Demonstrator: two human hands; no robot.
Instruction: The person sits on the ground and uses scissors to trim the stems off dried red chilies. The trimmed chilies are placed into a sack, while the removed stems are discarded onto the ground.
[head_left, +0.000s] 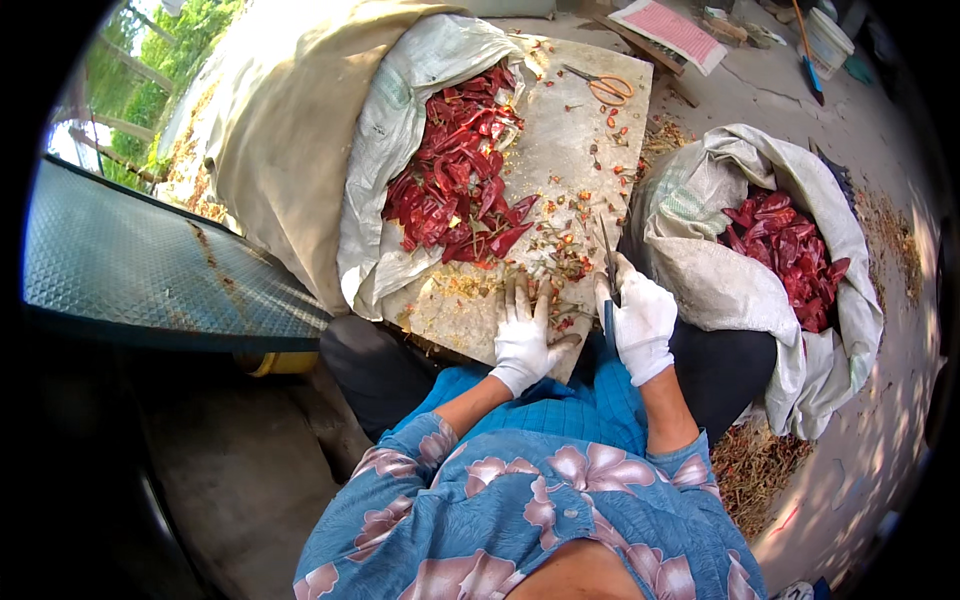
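Note:
Both my hands wear white gloves with soiled fingertips. My left hand (524,338) lies with spread fingers on the near part of a flat board (580,130), touching the chili stems and seeds scattered there. My right hand (640,322) is closed around scissors (608,262), their dark blades pointing away from me and a blue handle showing by my palm. Beyond my left hand, a heap of dried red chilies (455,185) spills from the mouth of a pale woven sack (375,165) onto the board. Cut stem ends (565,262) lie between the heap and the scissors.
At my right stands an open white woven sack (690,240) holding red chili pieces (785,250). Orange-handled scissors (605,88) lie on the board's far end. A textured metal panel (150,260) runs along the left. A white bucket (826,45) stands far right.

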